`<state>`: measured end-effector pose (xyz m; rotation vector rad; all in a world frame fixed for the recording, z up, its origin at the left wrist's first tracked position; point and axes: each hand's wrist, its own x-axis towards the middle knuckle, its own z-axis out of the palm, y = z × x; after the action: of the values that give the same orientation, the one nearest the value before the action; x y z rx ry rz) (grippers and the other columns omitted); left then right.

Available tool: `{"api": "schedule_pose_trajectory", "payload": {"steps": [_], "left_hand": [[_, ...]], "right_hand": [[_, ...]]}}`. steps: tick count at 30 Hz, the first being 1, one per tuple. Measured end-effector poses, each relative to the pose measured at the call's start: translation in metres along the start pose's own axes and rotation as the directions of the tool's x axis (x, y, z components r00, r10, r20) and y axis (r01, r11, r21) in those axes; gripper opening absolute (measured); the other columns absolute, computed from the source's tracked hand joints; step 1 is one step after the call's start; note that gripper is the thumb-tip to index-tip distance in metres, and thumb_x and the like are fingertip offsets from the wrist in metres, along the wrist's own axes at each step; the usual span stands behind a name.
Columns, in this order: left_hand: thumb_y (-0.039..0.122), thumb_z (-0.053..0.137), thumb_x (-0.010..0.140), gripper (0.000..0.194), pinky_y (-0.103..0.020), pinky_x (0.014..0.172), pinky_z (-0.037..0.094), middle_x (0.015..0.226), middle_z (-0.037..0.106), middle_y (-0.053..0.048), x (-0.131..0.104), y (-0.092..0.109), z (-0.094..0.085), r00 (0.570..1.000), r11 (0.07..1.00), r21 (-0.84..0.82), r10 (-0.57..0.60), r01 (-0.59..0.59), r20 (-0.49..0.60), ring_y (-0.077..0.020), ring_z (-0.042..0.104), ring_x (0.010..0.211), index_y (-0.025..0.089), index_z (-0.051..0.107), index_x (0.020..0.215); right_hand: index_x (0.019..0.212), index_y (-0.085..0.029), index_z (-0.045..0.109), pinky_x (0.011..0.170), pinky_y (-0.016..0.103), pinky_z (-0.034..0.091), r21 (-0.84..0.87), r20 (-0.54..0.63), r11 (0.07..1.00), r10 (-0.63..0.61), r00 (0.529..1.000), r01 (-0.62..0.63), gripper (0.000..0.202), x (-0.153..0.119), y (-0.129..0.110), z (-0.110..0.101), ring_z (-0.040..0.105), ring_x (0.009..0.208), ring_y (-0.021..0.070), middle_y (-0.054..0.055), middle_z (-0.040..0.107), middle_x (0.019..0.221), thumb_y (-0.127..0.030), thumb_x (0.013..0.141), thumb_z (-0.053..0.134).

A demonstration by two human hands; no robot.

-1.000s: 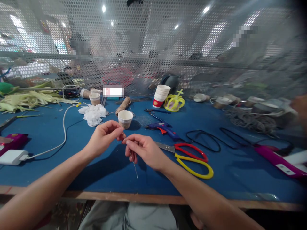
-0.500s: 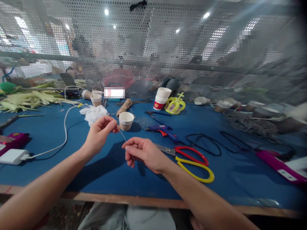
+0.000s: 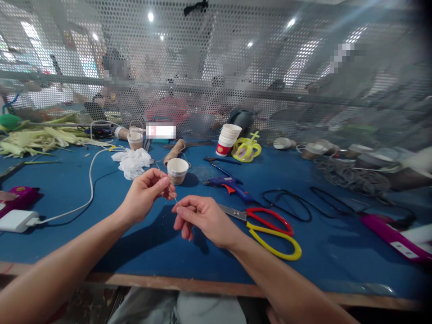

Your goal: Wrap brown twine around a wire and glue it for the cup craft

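A thin twine strand [image 3: 175,199] spans the small gap between my hands, above the blue table. My left hand [image 3: 148,191] pinches it between thumb and fingers, just in front of a small cup [image 3: 177,171] wrapped in twine. Lower and to the right, my right hand [image 3: 199,218] pinches the strand's other part, its fingers curled. Scissors [image 3: 270,229] with one red and one yellow handle lie right of my right hand. Behind them rests a blue glue gun [image 3: 232,185]. White crumpled material [image 3: 132,162] sits behind my left hand.
A twine roll [image 3: 174,150], stacked paper cups [image 3: 227,139] and a yellow crown-shaped piece [image 3: 246,147] stand farther back. Pale husks [image 3: 37,139] lie at the left. A white charger [image 3: 18,220] and purple power strips [image 3: 391,236] flank the table. Perforated panel [image 3: 209,67] behind.
My left hand has moved slightly right and down, closer to my right hand. The visible stretch of strand between them is shorter.
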<state>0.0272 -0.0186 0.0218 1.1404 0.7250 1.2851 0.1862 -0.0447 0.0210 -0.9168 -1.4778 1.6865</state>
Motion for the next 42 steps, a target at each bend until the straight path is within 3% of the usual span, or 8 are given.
{"api": "schedule_pose_trajectory", "payload": {"steps": [6,11,19,22,28,42], "left_hand": [[0.028,0.067,0.067,0.020,-0.022,0.054,0.048,0.058,0.063,0.003,0.0033,0.0034,-0.0034,0.998,1.000,-0.002,0.015,-0.015,-0.058,-0.0088,0.059,0.051,0.015,0.052,0.070],[0.027,0.064,0.071,0.017,-0.022,0.055,0.048,0.059,0.063,0.003,0.0030,0.0018,-0.0044,0.999,1.000,-0.016,0.014,-0.015,-0.031,-0.0086,0.059,0.052,0.015,0.051,0.071],[0.027,0.066,0.069,0.018,-0.020,0.052,0.045,0.056,0.061,0.003,-0.0017,0.0042,-0.0015,1.000,1.000,-0.010,0.010,-0.010,-0.016,-0.0080,0.057,0.050,0.015,0.052,0.070],[0.027,0.066,0.068,0.019,-0.021,0.052,0.045,0.056,0.061,0.002,-0.0017,0.0036,-0.0020,0.999,0.999,0.027,0.022,-0.021,-0.032,-0.0085,0.057,0.050,0.015,0.052,0.070],[0.029,0.066,0.068,0.021,-0.021,0.051,0.044,0.056,0.061,0.002,-0.0037,-0.0013,0.0019,1.000,0.995,0.095,-0.003,0.006,-0.027,-0.0084,0.055,0.051,0.015,0.051,0.069],[0.030,0.069,0.064,0.025,-0.021,0.049,0.043,0.055,0.062,0.002,-0.0055,0.0003,0.0041,0.994,0.995,0.008,-0.104,0.104,-0.040,-0.0076,0.055,0.046,0.015,0.050,0.068]], "right_hand": [[0.082,-0.012,0.058,0.039,0.017,0.043,0.176,0.100,0.977,0.104,0.990,-0.120,0.031,0.0006,-0.0010,-0.0052,0.058,0.045,0.0081,0.001,0.064,0.060,-0.042,0.075,0.059],[0.081,-0.012,0.058,0.042,0.017,0.044,0.194,0.160,0.970,0.114,0.981,-0.144,0.020,0.0006,0.0003,-0.0060,0.059,0.046,0.0079,0.000,0.064,0.059,-0.029,0.072,0.065],[0.078,-0.012,0.057,0.040,0.017,0.042,0.168,0.189,0.971,0.139,0.972,-0.171,0.021,-0.0006,0.0041,-0.0052,0.058,0.044,0.0081,0.001,0.065,0.057,-0.030,0.071,0.065],[0.079,-0.013,0.056,0.043,0.019,0.044,0.104,0.154,0.985,0.119,0.981,-0.136,0.021,-0.0001,0.0030,-0.0042,0.058,0.045,0.0090,0.001,0.064,0.058,-0.032,0.072,0.063],[0.080,-0.013,0.058,0.047,0.020,0.043,-0.136,-0.026,0.991,-0.008,1.000,0.005,0.022,0.0010,0.0026,-0.0013,0.054,0.051,0.0075,0.000,0.061,0.062,-0.033,0.072,0.062],[0.077,-0.014,0.058,0.044,0.020,0.043,-0.144,-0.023,0.989,-0.036,0.999,0.033,0.028,0.0005,0.0022,-0.0006,0.052,0.048,0.0071,-0.002,0.058,0.058,-0.040,0.070,0.064]]}}
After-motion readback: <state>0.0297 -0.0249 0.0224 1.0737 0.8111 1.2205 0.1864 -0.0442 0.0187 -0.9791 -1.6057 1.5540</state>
